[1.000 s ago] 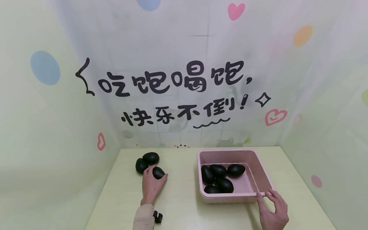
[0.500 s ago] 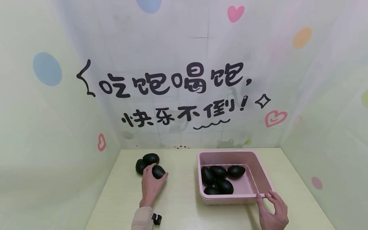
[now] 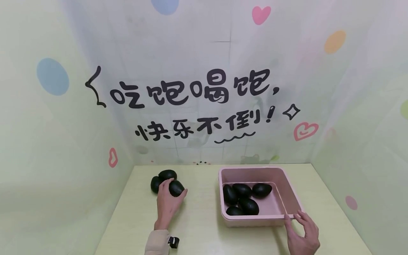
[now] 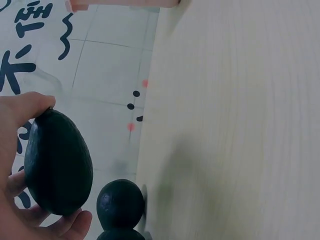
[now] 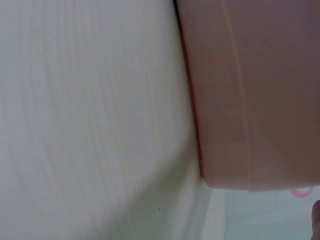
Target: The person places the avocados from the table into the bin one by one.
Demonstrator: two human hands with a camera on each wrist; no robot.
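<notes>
In the head view, my left hand [image 3: 165, 205] grips a dark green, nearly black avocado [image 3: 176, 188] between thumb and fingers. The left wrist view shows this avocado [image 4: 60, 165] held clear of the table, with a shadow cast below. Two more avocados lie close behind it, one at the left [image 3: 155, 185] and one at the back [image 3: 167, 174]. My right hand [image 3: 303, 233] holds the near right corner of a pink plastic bin [image 3: 261, 221], thumb and fingers at its rim. Several avocados [image 3: 248, 206] lie inside the bin, mostly toward its left.
The pale wooden table [image 3: 197, 233] meets a printed wall sheet [image 3: 204, 148] at the back, with sheets on both sides too. A stretch of bare tabletop separates the avocados from the bin. In the right wrist view, the bin's side [image 5: 270, 100] stands on the table.
The avocado in my left hand has risen slightly off the table, away from the other two. My right hand and the bin have stayed in place.
</notes>
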